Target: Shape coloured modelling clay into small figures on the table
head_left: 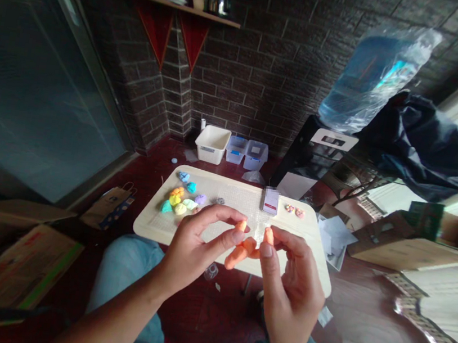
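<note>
Between my two hands, above the near edge of the small table (220, 233), is a piece of orange modelling clay (236, 256) with several rounded lobes. My left hand (205, 233) pinches one upper lobe between thumb and fingertips. Another lobe is pinched by my right hand (294, 271), thumb in front. The clay's middle hangs lower, between the hands. On the left of the table lie lumps of coloured clay, among them a yellow lump (174, 199), a green lump (166, 206), a purple lump (200, 198) and a blue lump (184, 176).
A phone (270, 201) lies at the table's back edge, with small pink pieces (299, 213) to its right. Behind stand a white bin (212, 145), clear boxes (255, 155) and a water dispenser (310, 154). Cardboard boxes flank me at left (14, 272) and right (417, 252).
</note>
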`<state>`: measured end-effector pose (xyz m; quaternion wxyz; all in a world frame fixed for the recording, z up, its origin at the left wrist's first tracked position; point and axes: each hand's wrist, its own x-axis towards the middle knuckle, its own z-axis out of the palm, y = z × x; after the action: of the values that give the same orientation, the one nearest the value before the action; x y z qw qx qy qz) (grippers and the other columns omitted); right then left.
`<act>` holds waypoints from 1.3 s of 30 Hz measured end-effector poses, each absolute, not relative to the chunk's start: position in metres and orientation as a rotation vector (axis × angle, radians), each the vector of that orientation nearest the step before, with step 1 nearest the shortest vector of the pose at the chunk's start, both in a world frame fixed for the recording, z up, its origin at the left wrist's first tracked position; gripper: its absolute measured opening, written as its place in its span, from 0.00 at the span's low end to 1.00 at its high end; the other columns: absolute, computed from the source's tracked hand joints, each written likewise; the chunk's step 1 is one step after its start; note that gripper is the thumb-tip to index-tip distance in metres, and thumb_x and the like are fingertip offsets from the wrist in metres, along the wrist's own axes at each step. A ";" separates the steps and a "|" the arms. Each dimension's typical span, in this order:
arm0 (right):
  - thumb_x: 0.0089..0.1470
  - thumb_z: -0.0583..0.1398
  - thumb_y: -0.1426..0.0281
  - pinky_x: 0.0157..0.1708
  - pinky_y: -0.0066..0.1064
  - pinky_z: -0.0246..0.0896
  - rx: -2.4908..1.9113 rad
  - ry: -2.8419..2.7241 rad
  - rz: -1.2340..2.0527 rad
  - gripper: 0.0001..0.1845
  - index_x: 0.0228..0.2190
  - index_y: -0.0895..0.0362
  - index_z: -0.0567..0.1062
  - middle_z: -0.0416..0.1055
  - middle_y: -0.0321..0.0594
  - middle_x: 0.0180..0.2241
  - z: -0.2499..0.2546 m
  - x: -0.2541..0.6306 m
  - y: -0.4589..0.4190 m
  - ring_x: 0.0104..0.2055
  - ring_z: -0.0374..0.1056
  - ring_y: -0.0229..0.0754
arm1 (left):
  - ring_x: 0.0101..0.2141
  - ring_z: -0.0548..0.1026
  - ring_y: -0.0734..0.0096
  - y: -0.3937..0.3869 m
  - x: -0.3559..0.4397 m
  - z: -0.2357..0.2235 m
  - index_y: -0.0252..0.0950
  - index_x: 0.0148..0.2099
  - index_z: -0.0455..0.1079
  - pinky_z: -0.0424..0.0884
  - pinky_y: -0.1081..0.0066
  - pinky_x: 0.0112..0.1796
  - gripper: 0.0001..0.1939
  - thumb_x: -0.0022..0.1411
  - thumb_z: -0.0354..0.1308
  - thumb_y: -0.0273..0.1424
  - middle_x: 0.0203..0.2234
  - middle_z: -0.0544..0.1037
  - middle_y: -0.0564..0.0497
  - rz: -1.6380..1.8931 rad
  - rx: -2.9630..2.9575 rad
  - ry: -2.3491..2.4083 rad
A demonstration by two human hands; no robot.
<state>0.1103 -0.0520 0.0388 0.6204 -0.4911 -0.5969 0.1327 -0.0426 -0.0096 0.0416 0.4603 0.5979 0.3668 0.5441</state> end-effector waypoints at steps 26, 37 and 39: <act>0.55 0.62 0.80 0.36 0.35 0.67 -1.083 -1.575 0.050 0.18 0.46 0.52 0.77 0.72 0.40 0.36 0.060 0.108 -0.055 0.38 0.70 0.43 | 0.43 0.72 0.66 -0.012 -0.050 0.069 0.41 0.48 0.75 0.66 0.56 0.54 0.13 0.62 0.60 0.23 0.36 0.81 0.51 1.539 2.300 0.891; 0.57 0.61 0.81 0.38 0.33 0.67 -1.113 -1.697 -0.045 0.19 0.49 0.53 0.76 0.72 0.41 0.39 0.066 0.110 -0.057 0.40 0.70 0.41 | 0.43 0.72 0.64 -0.016 -0.054 0.074 0.41 0.49 0.75 0.63 0.51 0.55 0.15 0.62 0.60 0.23 0.36 0.81 0.52 1.513 2.430 0.964; 0.57 0.61 0.81 0.37 0.33 0.67 -1.106 -1.715 -0.068 0.20 0.49 0.53 0.76 0.72 0.41 0.39 0.067 0.109 -0.057 0.40 0.70 0.40 | 0.43 0.72 0.65 -0.016 -0.054 0.075 0.41 0.49 0.75 0.64 0.51 0.55 0.14 0.62 0.60 0.22 0.37 0.81 0.51 1.519 2.441 0.960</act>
<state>0.1094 -0.0573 0.0669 0.5226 -0.4620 -0.7161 -0.0283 -0.0543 -0.0155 0.0752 0.0554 0.8041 0.3162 0.5004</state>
